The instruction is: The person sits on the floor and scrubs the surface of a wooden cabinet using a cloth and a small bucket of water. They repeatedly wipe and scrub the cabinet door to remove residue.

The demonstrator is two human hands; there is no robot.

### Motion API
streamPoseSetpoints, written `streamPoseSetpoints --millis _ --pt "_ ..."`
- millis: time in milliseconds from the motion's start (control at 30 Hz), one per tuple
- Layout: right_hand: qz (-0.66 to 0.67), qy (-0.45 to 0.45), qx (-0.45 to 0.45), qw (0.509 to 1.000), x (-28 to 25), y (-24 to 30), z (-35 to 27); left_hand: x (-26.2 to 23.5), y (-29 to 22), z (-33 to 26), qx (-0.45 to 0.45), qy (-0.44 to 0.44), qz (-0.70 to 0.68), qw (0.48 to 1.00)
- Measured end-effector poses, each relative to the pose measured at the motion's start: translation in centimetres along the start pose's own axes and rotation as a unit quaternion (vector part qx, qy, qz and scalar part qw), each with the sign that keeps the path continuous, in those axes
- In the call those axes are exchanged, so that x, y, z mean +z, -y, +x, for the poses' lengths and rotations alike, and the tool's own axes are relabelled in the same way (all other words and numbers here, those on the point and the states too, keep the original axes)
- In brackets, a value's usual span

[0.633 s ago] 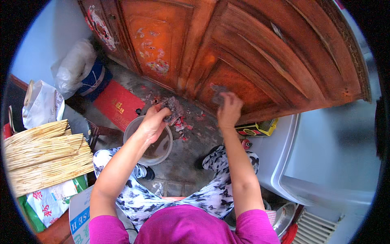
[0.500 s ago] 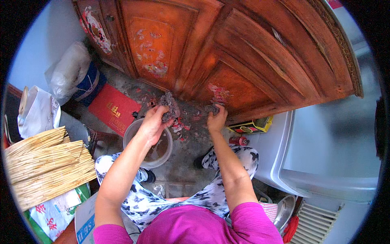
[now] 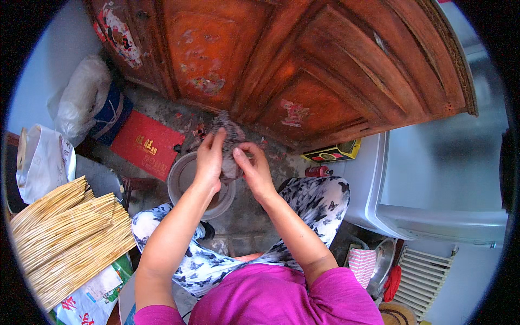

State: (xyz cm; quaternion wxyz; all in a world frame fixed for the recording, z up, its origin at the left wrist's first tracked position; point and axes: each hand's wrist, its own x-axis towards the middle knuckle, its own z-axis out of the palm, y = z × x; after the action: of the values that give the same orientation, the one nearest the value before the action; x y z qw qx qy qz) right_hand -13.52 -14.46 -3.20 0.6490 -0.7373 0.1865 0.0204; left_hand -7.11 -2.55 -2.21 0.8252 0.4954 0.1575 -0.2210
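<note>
Grey fibrous wad [image 3: 232,142] is gripped between left hand [image 3: 208,161] and right hand [image 3: 257,169], held close together, over a plastic tub [image 3: 171,188]. Scraps [image 3: 195,134] are strewn across the grey floor [image 3: 246,223]; patchy residue [image 3: 294,112] is noted on the wooden cabinet [image 3: 260,59].

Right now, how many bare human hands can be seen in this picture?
2: the left hand and the right hand, both touching dark grey fibrous material near the translucent round plastic tub. No others show.
</note>
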Motion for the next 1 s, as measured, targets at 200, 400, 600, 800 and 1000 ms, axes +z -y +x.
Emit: streamPoseSetpoints --millis 200,400,600,800,1000 --pt "0.293 -0.113 -0.009 0.949 1.6 1.7 0.2 0.9 -1.9 -0.6 0.139 0.073 0.286 0.945" --pt "0.333 -0.07 -0.009 0.94 -0.6 1.1 1.8 0.6 -0.4 0.2 0.212 0.033 0.379 0.9" --pt "0.398 -0.195 0.122 0.888 -7.2 -6.6 8.3 1.0 -2.0 -0.6 0.035 0.06 0.083 0.994" --pt "0.461 -0.257 0.155 0.835 -13.3 -6.1 16.7 -0.2 -4.3 -0.1 -0.025 0.034 -0.342 0.939" --pt "0.392 -0.337 0.129 0.846 -9.1 -8.5 18.2 -1.0 -6.3 0.3 0.053 0.089 -0.53 0.841"
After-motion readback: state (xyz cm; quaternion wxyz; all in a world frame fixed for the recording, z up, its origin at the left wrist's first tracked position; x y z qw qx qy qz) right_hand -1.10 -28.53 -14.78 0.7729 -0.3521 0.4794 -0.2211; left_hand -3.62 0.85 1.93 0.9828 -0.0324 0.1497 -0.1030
